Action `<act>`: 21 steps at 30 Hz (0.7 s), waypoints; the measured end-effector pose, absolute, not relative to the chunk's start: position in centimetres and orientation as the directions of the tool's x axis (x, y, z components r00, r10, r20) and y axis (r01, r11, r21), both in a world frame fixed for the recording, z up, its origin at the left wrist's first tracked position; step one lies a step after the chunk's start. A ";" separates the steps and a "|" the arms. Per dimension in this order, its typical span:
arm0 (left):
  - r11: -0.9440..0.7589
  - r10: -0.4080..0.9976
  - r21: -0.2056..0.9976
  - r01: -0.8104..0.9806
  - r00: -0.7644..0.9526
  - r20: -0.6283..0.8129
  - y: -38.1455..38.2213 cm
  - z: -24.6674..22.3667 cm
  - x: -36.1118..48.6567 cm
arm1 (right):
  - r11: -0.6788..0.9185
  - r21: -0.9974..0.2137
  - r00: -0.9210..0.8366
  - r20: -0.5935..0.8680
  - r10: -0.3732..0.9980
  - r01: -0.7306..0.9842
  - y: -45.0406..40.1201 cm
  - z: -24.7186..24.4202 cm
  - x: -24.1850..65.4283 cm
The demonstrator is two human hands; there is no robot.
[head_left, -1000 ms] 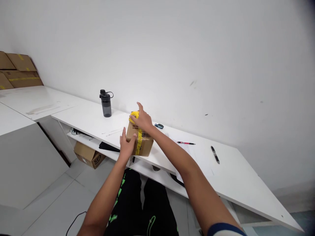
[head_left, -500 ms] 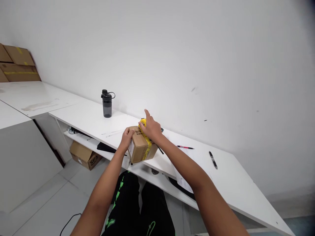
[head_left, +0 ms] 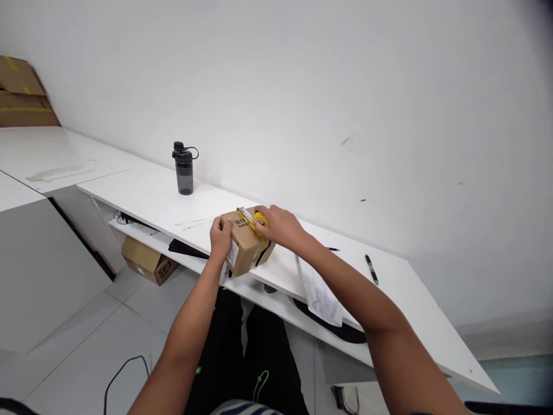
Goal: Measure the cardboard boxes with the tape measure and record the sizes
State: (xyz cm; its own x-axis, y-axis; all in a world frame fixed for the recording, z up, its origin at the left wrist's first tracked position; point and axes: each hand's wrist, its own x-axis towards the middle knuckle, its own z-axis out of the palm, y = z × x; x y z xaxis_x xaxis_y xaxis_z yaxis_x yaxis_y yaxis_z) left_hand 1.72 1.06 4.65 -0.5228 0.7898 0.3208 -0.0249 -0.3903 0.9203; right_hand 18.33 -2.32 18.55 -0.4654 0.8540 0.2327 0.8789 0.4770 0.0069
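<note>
One carton (head_left: 247, 249), contents hidden, is clasped by the left hand (head_left: 221, 237); the right hand (head_left: 283, 226) grips a tape measure (head_left: 260, 219).

White desk (head_left: 406, 300): bottle (head_left: 185, 172), papers (head_left: 322, 297), pen (head_left: 371, 269)

Meas. blade (head_left: 245, 214) now atop box (head_left: 242, 252), prob.
</note>
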 end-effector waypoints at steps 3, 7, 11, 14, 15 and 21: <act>-0.391 0.793 0.920 -0.039 -0.521 0.315 1.3 4.5 1.8 | 0.440 -0.014 -0.429 0.203 0.880 0.898 -4.7 18.3 20.6; -0.398 0.789 0.916 -0.040 -0.525 0.320 1.5 4.6 1.8 | 0.410 0.008 -0.405 0.170 0.898 0.912 -6.3 18.0 22.0; -0.395 0.787 0.918 -0.039 -0.529 0.317 1.7 4.5 1.7 | 0.415 0.035 -0.414 0.173 0.894 0.909 -6.5 17.9 22.2; -0.397 0.789 0.917 -0.042 -0.526 0.317 1.7 4.6 1.7 | 0.412 0.011 -0.407 0.182 0.895 0.911 -6.3 18.1 22.2; -0.399 0.788 0.916 -0.044 -0.526 0.318 1.6 4.6 1.8 | 0.409 -0.006 -0.400 0.194 0.896 0.913 -6.2 18.1 22.2; -0.404 0.790 0.913 -0.060 -0.526 0.315 1.4 4.8 2.2 | 0.417 -0.116 -0.375 0.270 0.887 0.902 -2.5 17.7 19.5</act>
